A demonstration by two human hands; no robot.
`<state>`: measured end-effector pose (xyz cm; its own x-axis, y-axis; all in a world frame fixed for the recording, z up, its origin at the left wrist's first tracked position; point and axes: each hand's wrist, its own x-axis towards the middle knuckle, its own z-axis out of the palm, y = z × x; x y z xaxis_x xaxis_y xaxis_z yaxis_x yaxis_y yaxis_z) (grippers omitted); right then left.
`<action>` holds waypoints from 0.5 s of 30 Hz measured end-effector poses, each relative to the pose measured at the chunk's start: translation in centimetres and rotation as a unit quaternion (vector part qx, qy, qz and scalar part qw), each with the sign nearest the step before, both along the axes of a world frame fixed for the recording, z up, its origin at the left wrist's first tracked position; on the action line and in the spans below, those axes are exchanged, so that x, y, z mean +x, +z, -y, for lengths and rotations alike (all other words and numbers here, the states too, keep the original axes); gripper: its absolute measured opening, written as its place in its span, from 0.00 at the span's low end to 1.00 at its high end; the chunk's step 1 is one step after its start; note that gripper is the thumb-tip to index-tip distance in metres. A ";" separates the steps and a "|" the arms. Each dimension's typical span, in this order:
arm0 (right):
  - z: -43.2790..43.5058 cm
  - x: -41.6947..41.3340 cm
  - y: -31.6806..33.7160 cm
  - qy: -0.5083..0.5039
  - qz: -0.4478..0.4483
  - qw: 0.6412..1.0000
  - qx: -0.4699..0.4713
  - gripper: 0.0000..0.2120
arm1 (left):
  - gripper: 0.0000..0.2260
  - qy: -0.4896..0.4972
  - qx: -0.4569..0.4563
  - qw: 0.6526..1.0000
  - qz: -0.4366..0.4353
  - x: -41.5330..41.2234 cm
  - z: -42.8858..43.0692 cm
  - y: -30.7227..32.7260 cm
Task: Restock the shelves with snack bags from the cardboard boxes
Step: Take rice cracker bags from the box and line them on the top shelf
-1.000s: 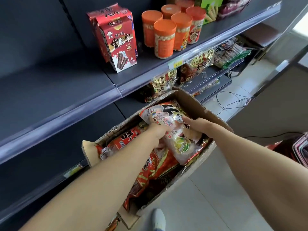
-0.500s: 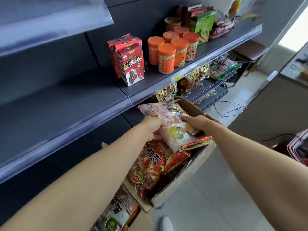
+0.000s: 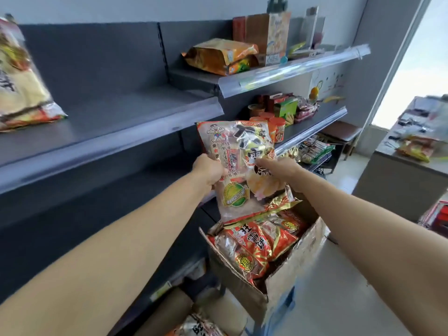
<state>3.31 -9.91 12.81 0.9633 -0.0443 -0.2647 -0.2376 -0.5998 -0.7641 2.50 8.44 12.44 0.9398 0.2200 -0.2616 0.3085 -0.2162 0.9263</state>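
Note:
A clear-and-red snack bag [image 3: 238, 166] with rice crackers is held upright in the air in front of the dark shelves. My left hand [image 3: 208, 170] grips its left edge and my right hand [image 3: 282, 167] grips its right side. Below it stands an open cardboard box [image 3: 291, 282] holding several red snack bags [image 3: 252, 248]. A long dark shelf [image 3: 109, 122] runs to the left at about hand height, with one yellow snack bag [image 3: 21, 83] at its far left.
The upper right shelf [image 3: 291, 71] carries orange bags and boxes. A lower shelf holds orange canisters [image 3: 276, 128] and green boxes. Another carton with bags [image 3: 194, 323] lies on the floor at the bottom. A grey counter [image 3: 400, 175] stands at right.
Both hands have lifted the snack bag out of the box and raised it upright toward the shelves. My view has tilted up, showing higher shelves.

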 end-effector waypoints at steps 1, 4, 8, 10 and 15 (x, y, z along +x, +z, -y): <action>-1.2 -1.1 1.5 0.006 0.027 1.000 0.002 0.37 | 0.19 0.010 0.010 1.000 0.027 -1.0 -1.0 1.4; -5.2 -3.7 5.8 0.019 0.095 0.995 0.015 0.35 | 0.18 0.045 0.048 0.992 0.109 -3.7 -4.5 5.6; -11.0 -5.6 10.1 0.059 0.173 0.983 0.016 0.28 | 0.16 0.101 0.115 0.967 0.205 -7.2 -9.9 10.1; -13.5 -5.6 11.8 0.057 0.199 0.978 0.024 0.28 | 0.14 0.131 0.139 0.954 0.230 -8.3 -12.1 11.8; -20.7 -3.6 15.2 0.095 0.243 0.963 0.068 0.22 | 0.19 0.188 0.168 0.926 0.280 -9.9 -18.0 15.6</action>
